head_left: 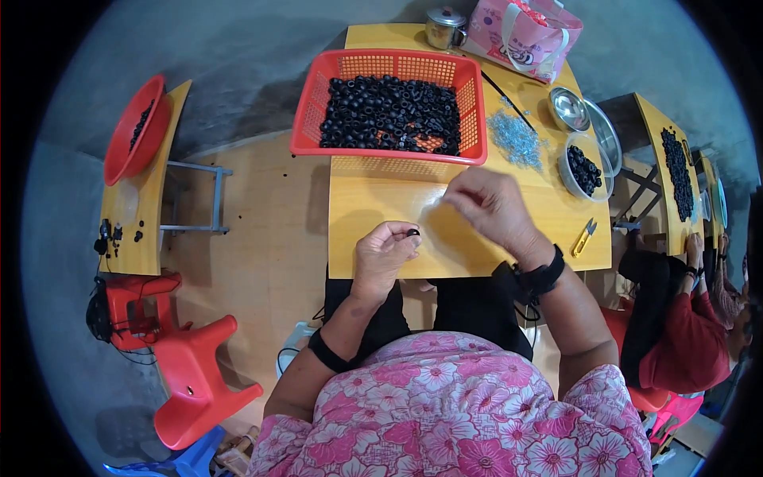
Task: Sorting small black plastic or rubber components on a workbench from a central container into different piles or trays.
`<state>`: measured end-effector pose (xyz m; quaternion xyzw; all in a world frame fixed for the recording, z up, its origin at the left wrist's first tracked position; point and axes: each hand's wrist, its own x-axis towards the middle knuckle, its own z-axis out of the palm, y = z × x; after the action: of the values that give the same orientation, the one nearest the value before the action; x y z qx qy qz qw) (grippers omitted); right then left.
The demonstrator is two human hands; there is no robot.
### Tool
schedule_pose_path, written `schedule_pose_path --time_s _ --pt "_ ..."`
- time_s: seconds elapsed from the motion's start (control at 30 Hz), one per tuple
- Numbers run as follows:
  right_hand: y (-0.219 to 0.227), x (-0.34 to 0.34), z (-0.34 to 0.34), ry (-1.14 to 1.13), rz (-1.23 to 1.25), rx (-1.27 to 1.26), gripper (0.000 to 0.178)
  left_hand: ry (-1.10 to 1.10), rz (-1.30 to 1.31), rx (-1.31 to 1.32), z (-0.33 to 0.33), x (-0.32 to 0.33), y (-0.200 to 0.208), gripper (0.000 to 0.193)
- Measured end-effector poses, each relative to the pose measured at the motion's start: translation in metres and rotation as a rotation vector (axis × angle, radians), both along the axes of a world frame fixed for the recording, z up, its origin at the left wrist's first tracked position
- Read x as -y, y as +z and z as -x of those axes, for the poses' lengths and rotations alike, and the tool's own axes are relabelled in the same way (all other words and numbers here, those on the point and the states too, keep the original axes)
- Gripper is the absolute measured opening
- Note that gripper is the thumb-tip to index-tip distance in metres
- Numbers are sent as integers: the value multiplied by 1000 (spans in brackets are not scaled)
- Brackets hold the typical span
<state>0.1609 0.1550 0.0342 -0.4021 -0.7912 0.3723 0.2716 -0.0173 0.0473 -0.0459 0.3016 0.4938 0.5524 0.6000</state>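
My left hand [384,256] is closed over the near part of the yellow table [362,215], pinching a small, round black piece [412,233] between thumb and fingertips. Just beyond it and to its right, my right hand [491,208] is raised with its fingers pressed together. Whatever those fingers hold, if anything, is too small to tell. Beyond both hands a red plastic basket [389,156] holds a heap of similar black pieces [389,107]. A loose pile of small clear, bluish pieces [515,137] lies right of the basket.
Yellow-handled thread snips [585,237] lie at the right. A clear tub [607,184] of black pieces, a metal bowl [569,107], a pink bag [520,40] and a lidded jar [445,30] stand farther back. People [690,346] sit at another table on the right; red stools [195,374] stand left.
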Motion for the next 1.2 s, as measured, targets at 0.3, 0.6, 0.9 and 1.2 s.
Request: schedule_pose_path --time_s 0.3,0.6,0.9,1.2 --pt "3 -87 30 104 -359 111 11 -52 29 0 -5 -2 10 19" --pt "-34 -133 74 524 -334 389 18 -62 14 18 -2 -1 4 19" --pt "-39 -135 78 534 -392 533 16 -65 51 16 -1 -2 8 19" --pt "-36 -133 80 544 -432 620 15 -66 46 4 -1 -2 6 20"
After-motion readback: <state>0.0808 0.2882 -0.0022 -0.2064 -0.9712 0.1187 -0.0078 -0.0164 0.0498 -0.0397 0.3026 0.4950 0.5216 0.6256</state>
